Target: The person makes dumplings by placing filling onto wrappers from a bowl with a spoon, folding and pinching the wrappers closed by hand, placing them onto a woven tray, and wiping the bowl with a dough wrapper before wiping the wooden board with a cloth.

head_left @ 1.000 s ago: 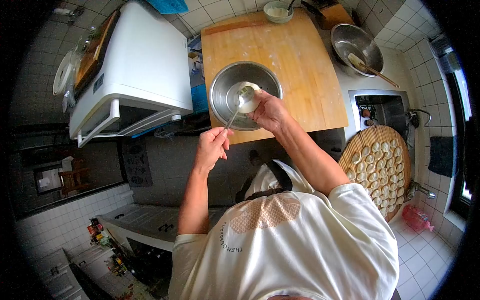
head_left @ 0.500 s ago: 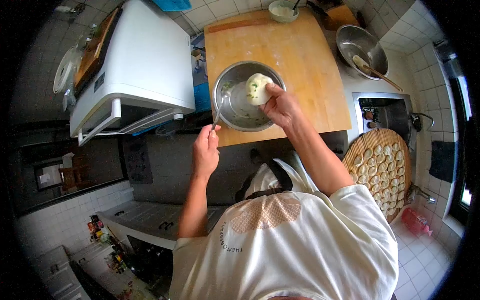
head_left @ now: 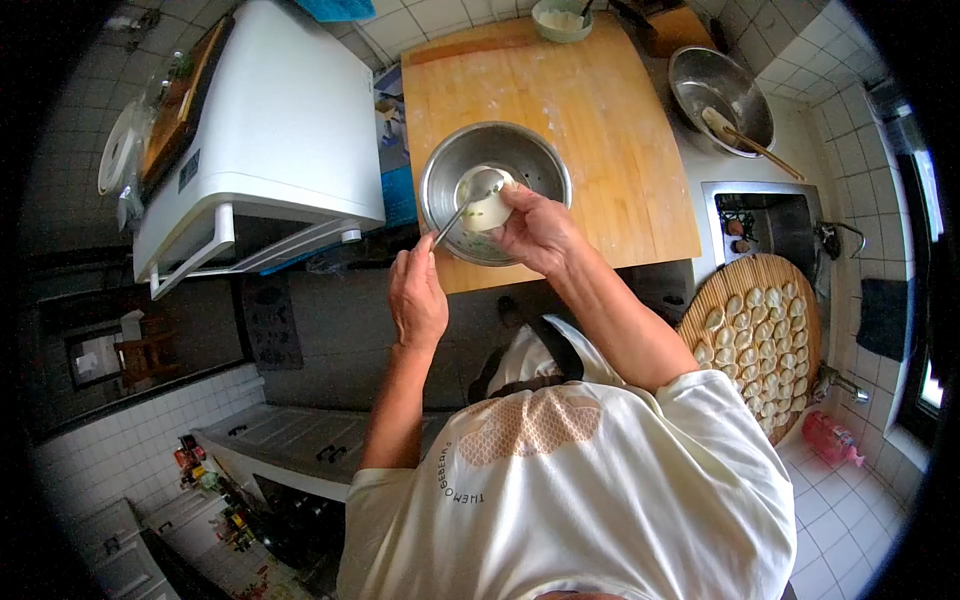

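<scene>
Over a steel bowl (head_left: 548, 155) on a wooden board (head_left: 620, 150), the right hand (head_left: 542, 230) pinches a pale dough wrapper (head_left: 490, 213) flecked with green; the left hand (head_left: 418, 292) grips a spoon (head_left: 453, 222) whose tip meets it. Far: a small bowl (head_left: 570, 35) with white contents. Far right: a steel basin (head_left: 735, 82) holding a wooden-handled paddle (head_left: 752, 147). Near right: a round tray (head_left: 748, 268) of dumplings (head_left: 765, 335).

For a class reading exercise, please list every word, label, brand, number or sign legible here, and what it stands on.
"THEMOGEBEAR": curved lettering on the white T-shirt; small and distorted, so the spelling is uncertain.
Dark panel on the white appliance: any marking is too small to read.
I can read no other text.
</scene>
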### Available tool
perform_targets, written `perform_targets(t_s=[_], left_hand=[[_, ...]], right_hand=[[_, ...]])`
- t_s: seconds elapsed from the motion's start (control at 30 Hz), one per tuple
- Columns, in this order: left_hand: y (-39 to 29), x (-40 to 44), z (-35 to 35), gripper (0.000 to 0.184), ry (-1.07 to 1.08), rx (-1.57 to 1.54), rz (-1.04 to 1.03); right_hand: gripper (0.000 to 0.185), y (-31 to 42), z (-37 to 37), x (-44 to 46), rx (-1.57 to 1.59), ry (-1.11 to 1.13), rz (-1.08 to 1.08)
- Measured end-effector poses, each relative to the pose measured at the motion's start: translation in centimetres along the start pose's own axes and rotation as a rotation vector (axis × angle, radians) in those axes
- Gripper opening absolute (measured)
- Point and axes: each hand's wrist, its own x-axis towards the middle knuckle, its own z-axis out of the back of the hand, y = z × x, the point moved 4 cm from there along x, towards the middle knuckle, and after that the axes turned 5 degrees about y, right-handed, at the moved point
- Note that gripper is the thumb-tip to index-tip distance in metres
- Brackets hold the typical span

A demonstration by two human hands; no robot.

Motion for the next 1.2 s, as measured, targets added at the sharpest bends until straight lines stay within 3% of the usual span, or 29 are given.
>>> perform_targets(t_s=[0.67, 0.77, 0.83, 1.0, 1.07, 1.2], left_hand=[[2.1, -0.3, 0.6, 0.022, -0.043, -0.239, 0.053], [2.7, -0.6, 0.3, 0.023, 0.004, -0.393, 0.147], [3.1, -0.9, 0.3, 0.025, 0.015, -0.595, 0.329], [3.5, -1.4, 0.5, 0.025, 0.015, -0.672, 0.385], [3.1, -1.7, -0.1, 0.026, 0.114, -1.194, 0.451], [1.5, -1.6, -0.1, 0.028, 0.210, -1.425, 0.554]], right_hand=[[0.024, 1.0, -0.3, -0.7, 0.095, 0.085, -0.030], [0.025, 1.2, -0.5, -0.9, 0.120, 0.074, -0.020], [0.026, 1.4, -0.2, -0.9, 0.139, 0.045, -0.010], [0.026, 2.5, 0.7, -0.5, 0.227, 0.133, 0.030], [0.027, 2.4, 0.8, -0.3, 0.210, 0.106, 0.035], [0.026, 1.9, 0.3, -0.6, 0.092, 0.079, 0.078]])
